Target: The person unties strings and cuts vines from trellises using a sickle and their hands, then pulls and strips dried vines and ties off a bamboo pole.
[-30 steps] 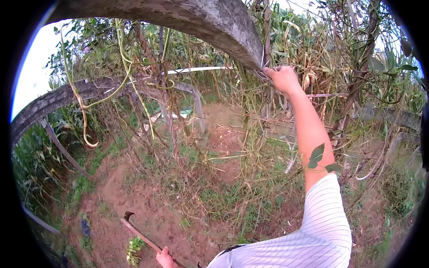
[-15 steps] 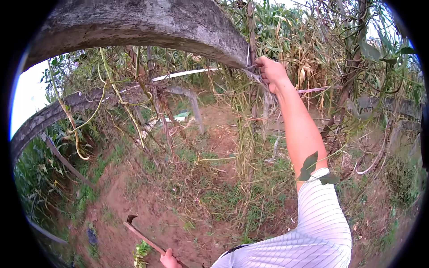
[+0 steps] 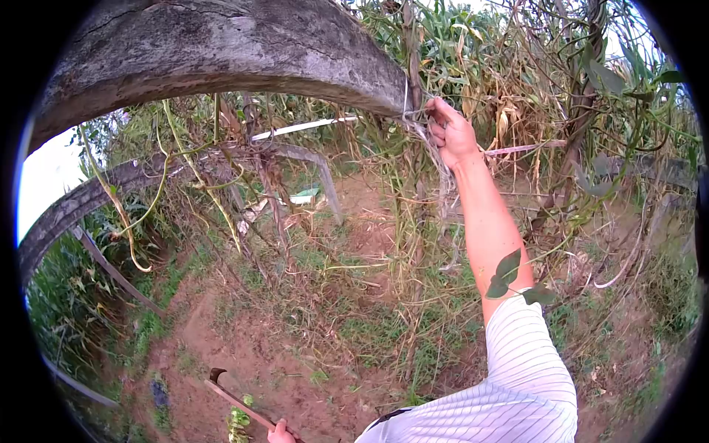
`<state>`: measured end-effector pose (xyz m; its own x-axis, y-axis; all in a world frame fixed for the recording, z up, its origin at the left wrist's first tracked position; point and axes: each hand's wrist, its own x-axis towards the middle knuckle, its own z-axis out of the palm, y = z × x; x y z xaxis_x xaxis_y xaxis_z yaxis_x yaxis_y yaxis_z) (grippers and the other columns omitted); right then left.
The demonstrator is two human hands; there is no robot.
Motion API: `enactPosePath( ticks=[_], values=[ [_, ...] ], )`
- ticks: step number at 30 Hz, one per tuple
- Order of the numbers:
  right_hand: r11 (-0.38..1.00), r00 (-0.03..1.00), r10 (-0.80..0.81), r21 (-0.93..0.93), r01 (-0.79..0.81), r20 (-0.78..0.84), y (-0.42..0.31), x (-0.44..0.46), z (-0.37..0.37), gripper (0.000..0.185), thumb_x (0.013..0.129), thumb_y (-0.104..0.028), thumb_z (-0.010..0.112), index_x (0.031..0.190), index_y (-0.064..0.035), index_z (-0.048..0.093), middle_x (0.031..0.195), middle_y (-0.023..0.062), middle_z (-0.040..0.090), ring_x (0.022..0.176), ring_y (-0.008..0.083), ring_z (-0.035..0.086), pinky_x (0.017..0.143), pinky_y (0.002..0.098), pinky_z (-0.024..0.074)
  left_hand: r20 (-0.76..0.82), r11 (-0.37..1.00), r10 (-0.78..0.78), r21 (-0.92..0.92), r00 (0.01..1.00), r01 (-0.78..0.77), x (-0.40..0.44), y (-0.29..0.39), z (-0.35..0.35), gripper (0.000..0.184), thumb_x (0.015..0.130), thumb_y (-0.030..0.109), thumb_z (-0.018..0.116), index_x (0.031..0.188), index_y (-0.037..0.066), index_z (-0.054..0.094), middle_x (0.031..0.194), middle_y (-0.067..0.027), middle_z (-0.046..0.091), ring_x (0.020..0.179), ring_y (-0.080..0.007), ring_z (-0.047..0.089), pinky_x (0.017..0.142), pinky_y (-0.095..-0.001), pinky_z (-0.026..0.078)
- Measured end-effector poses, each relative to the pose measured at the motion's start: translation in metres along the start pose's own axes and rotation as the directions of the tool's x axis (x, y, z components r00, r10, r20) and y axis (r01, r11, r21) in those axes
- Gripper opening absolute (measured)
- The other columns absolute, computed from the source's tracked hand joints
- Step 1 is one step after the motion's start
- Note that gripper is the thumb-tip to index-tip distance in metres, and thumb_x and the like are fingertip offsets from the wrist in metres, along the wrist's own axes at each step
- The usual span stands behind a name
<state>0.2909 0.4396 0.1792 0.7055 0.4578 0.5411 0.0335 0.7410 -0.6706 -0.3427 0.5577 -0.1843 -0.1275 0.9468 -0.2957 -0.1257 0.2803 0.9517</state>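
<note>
My right hand (image 3: pixel 453 134) is raised at arm's length beside the end of the grey concrete beam (image 3: pixel 221 55). Its fingers are curled in a pinch on pale, frayed twine (image 3: pixel 418 128) tied where the beam meets an upright pole (image 3: pixel 411 52) wrapped in vines. Loose strands of the twine hang below the wrist. Low in the view, my left hand (image 3: pixel 281 434) is closed round the wooden handle of a sickle (image 3: pixel 242 404). The sickle's dark hooked blade (image 3: pixel 216 374) points up and away from me. The frame's bottom edge cuts off part of that hand.
Dry and green vines (image 3: pixel 402 244) hang across the middle. A leafy sprig (image 3: pixel 506 273) crosses my right forearm. A second curved beam (image 3: pixel 96 184) stands at the left. Pale strips (image 3: pixel 303 127) stretch behind, with corn plants (image 3: pixel 473 44) beyond. Weeds cover the reddish soil (image 3: pixel 199 325).
My right hand has shifted slightly down and right, away from the beam's end, with the twine still at its fingers. The left hand and sickle have dropped a little in view.
</note>
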Motion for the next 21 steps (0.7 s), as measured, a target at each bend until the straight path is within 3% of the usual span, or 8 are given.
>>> enactPosePath(
  ticks=[3, 5, 6, 9, 11, 14, 18, 21],
  values=[
    [1.0, 0.999, 0.031, -0.006, -0.031, 0.025, -0.004, 0.0, -0.004, 0.02, 0.098, -0.03, 0.055, 0.084, -0.0163, 0.06, 0.075, -0.0066, 0.051, 0.051, 0.0033, 0.03, 0.043, 0.0206, 0.0194, -0.003, 1.0, 0.002, -0.014, 1.0, -0.002, 0.0, 0.003, -0.004, 0.01, 0.086, 0.009, 0.069, 0.09, 0.004, 0.061, 0.067, 0.0003, 0.05, 0.054, -0.0132, 0.047, 0.046, -0.03, 0.038],
    [0.992, 0.994, 0.108, 0.06, -0.107, -0.002, -0.018, 0.0, -0.007, 0.027, 0.098, -0.032, 0.055, 0.075, -0.0193, 0.049, 0.068, -0.0074, 0.043, 0.049, 0.004, 0.028, 0.042, 0.0211, 0.0183, 0.01, 1.0, 0.012, -0.006, 1.0, -0.012, 0.005, -0.002, -0.008, 0.012, 0.085, 0.009, 0.07, 0.09, 0.004, 0.06, 0.067, 0.0002, 0.049, 0.053, -0.0136, 0.047, 0.045, -0.0304, 0.038],
    [0.978, 0.971, 0.208, 0.004, -0.21, 0.121, -0.032, -0.005, -0.011, 0.032, 0.098, -0.032, 0.055, 0.071, -0.0213, 0.042, 0.066, -0.0078, 0.04, 0.048, 0.0037, 0.027, 0.041, 0.021, 0.0181, 0.01, 1.0, 0.013, -0.003, 1.0, -0.013, 0.006, -0.002, -0.009, 0.012, 0.085, 0.009, 0.07, 0.09, 0.004, 0.06, 0.067, 0.0002, 0.049, 0.053, -0.0136, 0.047, 0.045, -0.0304, 0.038],
    [0.973, 0.966, 0.228, -0.065, -0.222, 0.125, -0.054, -0.008, -0.029, 0.028, 0.099, -0.035, 0.056, 0.078, -0.0173, 0.053, 0.069, -0.0075, 0.047, 0.049, 0.003, 0.031, 0.04, 0.0202, 0.0199, 0.015, 0.999, 0.009, 0.031, 1.0, -0.009, 0.001, -0.001, -0.01, 0.014, 0.085, 0.01, 0.071, 0.092, 0.002, 0.062, 0.071, -0.0007, 0.051, 0.056, -0.0147, 0.048, 0.048, -0.0317, 0.04],
    [0.974, 0.961, 0.221, 0.011, -0.226, 0.164, -0.05, -0.014, -0.027, 0.028, 0.101, -0.036, 0.055, 0.082, -0.0147, 0.057, 0.072, -0.0064, 0.052, 0.049, 0.0032, 0.033, 0.04, 0.0194, 0.0207, 0.009, 0.999, 0.017, 0.045, 1.0, -0.017, -0.007, 0.011, -0.005, 0.018, 0.084, 0.01, 0.071, 0.096, 0.0, 0.063, 0.074, -0.0017, 0.053, 0.061, -0.0157, 0.049, 0.052, -0.0332, 0.043],
    [0.91, 0.96, 0.157, 0.343, -0.232, 0.232, -0.032, -0.021, -0.022, 0.028, 0.102, -0.034, 0.052, 0.085, -0.0132, 0.06, 0.083, -0.0032, 0.061, 0.049, 0.0042, 0.033, 0.039, 0.0194, 0.0214, -0.029, 1.0, 0.013, 0.004, 0.999, -0.013, -0.012, 0.023, -0.001, 0.019, 0.084, 0.01, 0.071, 0.098, -0.002, 0.064, 0.076, -0.0024, 0.054, 0.064, -0.0158, 0.05, 0.055, -0.0338, 0.044],
    [0.891, 0.965, 0.18, 0.385, -0.242, 0.191, -0.01, -0.042, -0.025, 0.028, 0.103, -0.032, 0.051, 0.089, -0.0113, 0.062, 0.085, -0.0016, 0.062, 0.049, 0.0047, 0.033, 0.04, 0.0196, 0.0218, -0.001, 0.998, 0.024, 0.058, 1.0, -0.024, 0.011, 0.009, -0.021, 0.019, 0.084, 0.011, 0.071, 0.097, -0.002, 0.065, 0.076, -0.0028, 0.054, 0.064, -0.0164, 0.05, 0.056, -0.0341, 0.044],
    [0.873, 0.931, 0.207, 0.372, -0.314, 0.301, -0.013, -0.061, -0.032, 0.026, 0.103, -0.031, 0.049, 0.091, -0.0117, 0.061, 0.083, 0.0006, 0.06, 0.048, 0.0044, 0.032, 0.039, 0.0192, 0.0214, -0.009, 0.994, -0.035, 0.101, 0.999, 0.036, 0.015, 0.013, -0.026, 0.017, 0.085, 0.009, 0.07, 0.096, -0.003, 0.066, 0.075, -0.0029, 0.053, 0.065, -0.0167, 0.05, 0.056, -0.0342, 0.044]
  ],
)
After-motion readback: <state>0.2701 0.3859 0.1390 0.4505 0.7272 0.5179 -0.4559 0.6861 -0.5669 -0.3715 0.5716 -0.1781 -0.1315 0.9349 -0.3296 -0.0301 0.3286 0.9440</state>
